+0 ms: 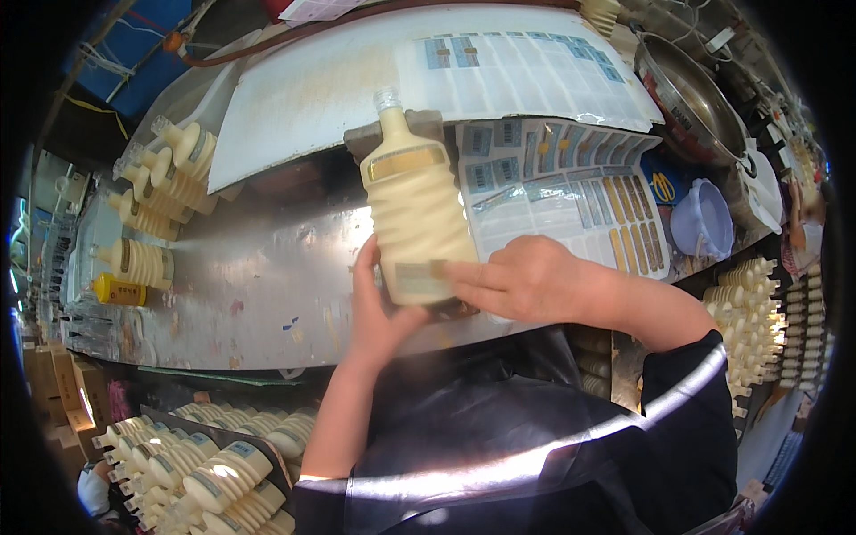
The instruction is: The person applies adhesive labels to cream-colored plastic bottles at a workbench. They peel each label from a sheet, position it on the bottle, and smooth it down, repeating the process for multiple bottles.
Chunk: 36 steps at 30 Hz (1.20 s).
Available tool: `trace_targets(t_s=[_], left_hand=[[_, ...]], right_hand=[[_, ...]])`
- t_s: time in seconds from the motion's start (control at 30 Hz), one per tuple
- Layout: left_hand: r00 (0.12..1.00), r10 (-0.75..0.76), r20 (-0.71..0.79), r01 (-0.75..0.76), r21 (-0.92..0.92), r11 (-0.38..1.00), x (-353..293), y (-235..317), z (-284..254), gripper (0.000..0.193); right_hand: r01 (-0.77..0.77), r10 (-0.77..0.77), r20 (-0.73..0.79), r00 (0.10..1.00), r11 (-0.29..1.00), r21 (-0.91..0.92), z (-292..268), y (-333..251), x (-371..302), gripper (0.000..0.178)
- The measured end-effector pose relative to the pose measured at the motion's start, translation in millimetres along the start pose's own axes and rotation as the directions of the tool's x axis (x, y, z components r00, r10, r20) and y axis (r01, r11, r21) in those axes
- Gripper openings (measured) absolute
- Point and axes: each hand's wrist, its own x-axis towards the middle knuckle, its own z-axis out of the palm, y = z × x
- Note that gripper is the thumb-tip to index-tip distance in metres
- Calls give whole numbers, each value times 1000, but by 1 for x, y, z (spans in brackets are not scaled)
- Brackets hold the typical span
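Note:
A cream bottle (417,207) with wavy sides and a clear neck lies on the metal table, its neck pointing away from me and resting at a grey notched block (426,123). Across its upper body runs a gold label (406,161); low on its body is a grey-green label (417,277). My left hand (376,308) is closed around the bottle's lower left side, thumb by the base. From the right, my right hand (528,281) presses its fingertips, held together, onto the right end of the grey-green label. The thumb of that hand is hidden.
Sticker sheets (544,209) lie right of the bottle, and more cover a white board (312,102) behind. Several bottles (169,174) and a yellow container (119,291) stand at left. A lavender bucket (703,219) and a large metal pan (691,94) are at right; bottles (223,473) fill the lower left.

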Motion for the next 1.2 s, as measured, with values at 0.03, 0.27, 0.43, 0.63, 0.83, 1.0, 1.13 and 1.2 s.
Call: trace_targets(t_s=[0.03, 0.27, 0.43, 0.63, 0.83, 1.0, 1.13, 1.2], left_hand=[[999, -15, -44, 11, -97, 995, 2, -6, 2, 90], [977, -31, -210, 0, -144, 990, 5, -14, 21, 65], [981, -45, -190, -7, -267, 964, 4, -10, 21, 59], [982, 2, -189, -54, -267, 962, 2, -9, 27, 64], [972, -24, -233, -31, -228, 973, 3, -5, 36, 68], [972, -29, -234, -38, -276, 960, 4, -7, 35, 71], [972, -37, -233, -38, -310, 950, 3, -9, 34, 72], [972, -31, -233, -43, -306, 951, 3, -9, 34, 73]], right_hand=[[15, -16, -32, 999, 999, -28, -1, 2, 0, 20], [-29, 31, -33, 999, 997, 65, 19, 10, -26, 28], [-395, 453, -46, 890, 820, 415, 39, -4, -40, 33], [-680, 809, 477, 344, -136, 721, 46, -32, -1, 46], [-685, 795, 488, 360, -130, 717, 60, -28, -5, 57], [-652, 794, 498, 349, -176, 738, 59, -31, -5, 55], [-671, 808, 494, 320, -175, 720, 55, -35, 0, 55], [-659, 812, 490, 319, -181, 730, 57, -36, 0, 55]])
